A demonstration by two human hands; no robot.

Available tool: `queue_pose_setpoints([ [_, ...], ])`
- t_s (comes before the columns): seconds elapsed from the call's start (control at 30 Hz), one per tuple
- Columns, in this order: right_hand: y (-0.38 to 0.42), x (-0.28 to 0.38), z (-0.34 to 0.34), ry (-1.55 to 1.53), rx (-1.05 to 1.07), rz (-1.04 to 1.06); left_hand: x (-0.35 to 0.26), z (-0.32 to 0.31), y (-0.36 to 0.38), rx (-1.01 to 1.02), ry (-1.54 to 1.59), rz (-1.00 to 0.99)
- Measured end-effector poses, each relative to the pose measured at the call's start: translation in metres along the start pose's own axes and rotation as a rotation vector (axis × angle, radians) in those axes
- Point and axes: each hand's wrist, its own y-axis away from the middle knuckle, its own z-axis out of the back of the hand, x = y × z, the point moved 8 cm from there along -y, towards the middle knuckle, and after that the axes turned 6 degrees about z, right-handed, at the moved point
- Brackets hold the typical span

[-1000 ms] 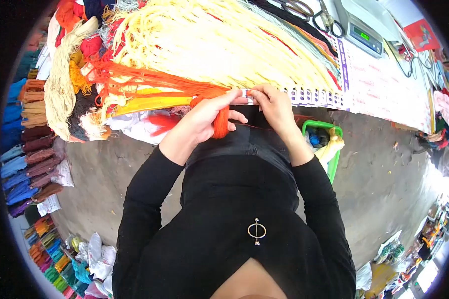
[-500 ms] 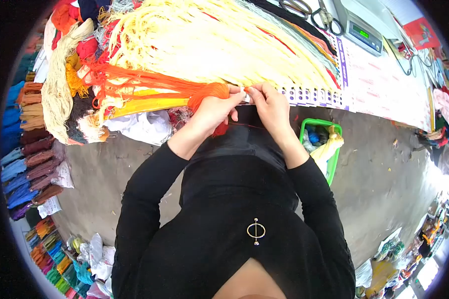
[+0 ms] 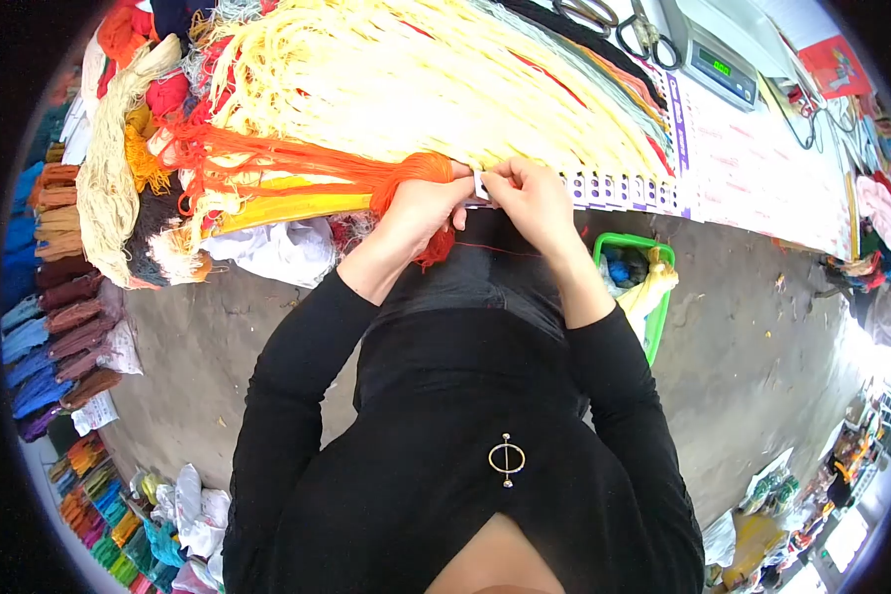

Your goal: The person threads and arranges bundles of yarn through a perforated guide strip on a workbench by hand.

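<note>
A bundle of orange thread (image 3: 307,163) runs leftward across the table edge, its right end bunched at my left hand (image 3: 423,210). That hand is closed on the thread, beside a small white card (image 3: 480,185). My right hand (image 3: 532,201) pinches the other side of the card, with thumb and fingertips together. Behind both hands lies a wide spread of pale yellow thread (image 3: 366,79), and a row of white punched cards (image 3: 614,190) lines its right end. Yellow thread (image 3: 277,210) lies below the orange bundle.
A digital scale (image 3: 720,69) and scissors (image 3: 648,40) lie at the back right. A green basket (image 3: 658,317) stands below the table edge. Coloured skeins (image 3: 69,307) are stacked at the left, and white plastic (image 3: 282,249) hangs under the table edge.
My right fingertips have shifted slightly left and curled over the card. The orange bit between the fingertips no longer shows, and more of the card is visible.
</note>
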Motion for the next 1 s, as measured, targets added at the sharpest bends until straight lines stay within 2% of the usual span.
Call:
queue_pose_setpoints([
  [0.07,-0.001,-0.003,-0.004,-0.076,0.059,0.004,0.002,0.000,-0.001,-0.007,-0.039,0.011],
  [0.13,0.002,0.006,-0.001,-0.102,0.058,0.008,-0.010,0.002,0.010,-0.037,-0.131,-0.142],
  [0.17,0.004,0.007,-0.001,-0.101,0.062,0.008,-0.014,0.016,0.016,-0.155,-0.189,-0.144],
  [0.2,0.005,0.009,-0.001,-0.047,0.055,0.013,-0.010,0.036,0.014,-0.133,-0.165,-0.142],
  [0.23,0.005,0.009,0.000,0.005,0.043,0.015,-0.020,0.045,0.028,-0.055,0.113,-0.069],
  [0.27,0.006,0.009,0.001,0.002,0.039,0.008,-0.031,0.053,0.035,0.198,0.357,-0.028],
  [0.3,0.007,0.010,0.002,0.021,0.028,0.006,-0.038,0.066,0.041,0.290,0.663,0.037],
  [0.37,0.008,0.007,0.000,0.041,0.019,0.009,-0.070,0.077,0.060,0.527,0.860,-0.062],
  [0.4,0.007,0.001,-0.004,-0.106,0.041,0.023,-0.074,0.071,0.061,0.569,0.842,-0.075],
  [0.43,0.006,-0.002,-0.006,-0.251,0.063,0.038,-0.068,0.062,0.053,0.463,0.636,-0.076],
  [0.47,0.006,-0.003,-0.008,-0.552,0.119,0.037,-0.059,0.049,0.043,0.355,0.432,-0.077],
  [0.5,0.006,-0.001,-0.006,-0.547,0.120,0.043,-0.012,0.046,0.018,0.162,0.121,0.175],
  [0.53,0.008,0.003,-0.005,-0.650,0.139,0.050,-0.021,0.013,0.025,0.229,-0.070,0.039],
  [0.57,0.009,0.006,-0.004,-0.753,0.156,0.054,-0.009,-0.002,0.026,0.224,-0.304,0.083],
  [0.6,0.009,0.001,-0.010,-0.728,0.179,0.068,-0.010,-0.004,0.026,0.177,-0.301,0.037],
  [0.63,0.008,-0.002,-0.010,-0.531,0.176,0.086,-0.010,-0.004,0.025,0.131,-0.299,-0.005],
  [0.67,0.008,-0.004,-0.011,-0.337,0.174,0.099,0.002,0.029,0.009,-0.051,-0.431,0.021],
  [0.7,0.011,0.013,-0.002,-0.068,0.168,0.105,-0.006,0.059,0.016,-0.236,-0.225,0.012],
  [0.73,0.012,0.016,-0.002,-0.072,0.170,0.103,-0.015,0.084,0.020,-0.275,-0.025,0.034],
  [0.77,0.012,0.017,-0.002,0.019,0.159,0.087,-0.026,0.099,0.014,0.194,0.316,-0.045],
  [0.83,0.012,0.016,-0.002,0.110,0.140,0.084,-0.048,0.149,0.028,0.352,0.747,-0.029],
  [0.87,0.011,0.017,-0.002,0.109,0.139,0.088,-0.058,0.174,0.034,0.391,0.840,-0.094],
  [0.9,0.012,0.016,-0.002,0.117,0.144,0.088,-0.063,0.205,0.034,0.361,0.904,-0.110],
  [0.93,0.012,0.016,-0.002,0.125,0.148,0.089,-0.071,0.242,0.039,0.111,0.865,-0.223],
  [0.97,0.013,0.017,-0.001,0.126,0.146,0.093,-0.083,0.244,0.047,0.315,0.924,-0.273],
  [1.0,0.014,0.017,-0.001,0.110,0.142,0.088,-0.074,0.281,0.048,-0.247,0.629,-0.397],
])
